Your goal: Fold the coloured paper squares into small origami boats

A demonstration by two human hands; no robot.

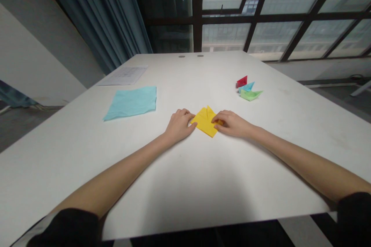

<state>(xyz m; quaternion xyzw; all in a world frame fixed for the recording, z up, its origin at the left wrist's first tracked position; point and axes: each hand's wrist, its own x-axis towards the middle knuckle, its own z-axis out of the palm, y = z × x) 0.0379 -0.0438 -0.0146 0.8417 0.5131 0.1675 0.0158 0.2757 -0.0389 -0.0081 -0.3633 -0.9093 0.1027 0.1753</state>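
A folded piece of yellow origami paper (206, 122) lies on the white table (185, 177) between my two hands, with a slit or fold line near its top point. My left hand (181, 123) grips its left corner, thumb at the near side and fingers curled behind. On the right side, my right hand (230, 123) pinches the paper between thumb and fingers, covering that corner.
Three small folded paper boats, red (242, 81), blue (247, 87) and green (251, 95), stand at the right. A light blue cloth or sheet (131, 102) lies to the left, with a printed paper (124, 75) behind it. Windows and a curtain (101, 11) are beyond the table.
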